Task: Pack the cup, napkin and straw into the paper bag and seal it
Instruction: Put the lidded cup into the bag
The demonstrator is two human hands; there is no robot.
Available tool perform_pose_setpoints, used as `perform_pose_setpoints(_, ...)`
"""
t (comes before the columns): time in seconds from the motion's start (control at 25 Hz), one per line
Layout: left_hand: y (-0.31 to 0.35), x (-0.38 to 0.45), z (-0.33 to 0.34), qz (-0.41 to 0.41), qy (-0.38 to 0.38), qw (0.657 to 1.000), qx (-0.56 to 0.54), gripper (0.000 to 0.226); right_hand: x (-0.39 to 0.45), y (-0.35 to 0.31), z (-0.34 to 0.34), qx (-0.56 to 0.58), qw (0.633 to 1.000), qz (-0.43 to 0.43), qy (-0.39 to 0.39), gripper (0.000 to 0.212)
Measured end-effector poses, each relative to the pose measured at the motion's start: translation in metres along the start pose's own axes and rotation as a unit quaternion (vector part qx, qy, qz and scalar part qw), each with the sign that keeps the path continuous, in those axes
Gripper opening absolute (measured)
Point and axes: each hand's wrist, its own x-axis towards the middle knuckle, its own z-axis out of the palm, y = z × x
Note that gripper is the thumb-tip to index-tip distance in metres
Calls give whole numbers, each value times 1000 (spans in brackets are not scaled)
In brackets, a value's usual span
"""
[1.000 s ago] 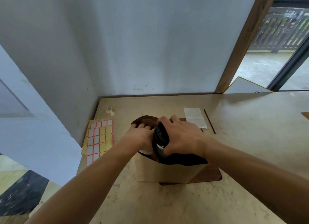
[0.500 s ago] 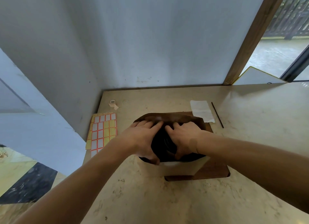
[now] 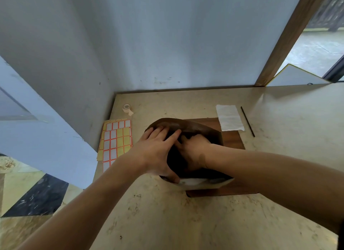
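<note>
The brown paper bag (image 3: 197, 128) stands open on a wooden board (image 3: 232, 140) in the middle of the table. My left hand (image 3: 158, 152) grips the bag's left rim, thumb on the near edge and fingers spread over the mouth. My right hand (image 3: 193, 151) is sunk inside the bag, curled over the black cup (image 3: 175, 164), which is mostly lost in the dark interior. A white napkin (image 3: 229, 117) lies flat behind the bag to the right. Just right of the napkin lies a thin black straw (image 3: 247, 121).
Sheets of orange and yellow labels (image 3: 116, 139) lie at the table's left edge, with a small tape roll (image 3: 126, 108) behind them. Walls close the table off at the back and left. A wooden post (image 3: 283, 39) rises at the back right.
My right hand has gone down into the bag with the black cup. My left hand shifted along the rim, spreading the mouth wider. The view tilted further down.
</note>
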Motion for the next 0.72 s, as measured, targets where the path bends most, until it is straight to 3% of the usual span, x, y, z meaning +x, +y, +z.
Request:
perform_pose_setpoints(0.28, 6, 6, 1, 2, 1, 1000, 3, 130, 8, -6, 16, -14, 998, 23, -51, 95)
perform_pose_setpoints(0.72, 4, 3, 2, 1, 9, 1000, 12, 130, 9, -30, 11, -17, 998, 5, -67, 79)
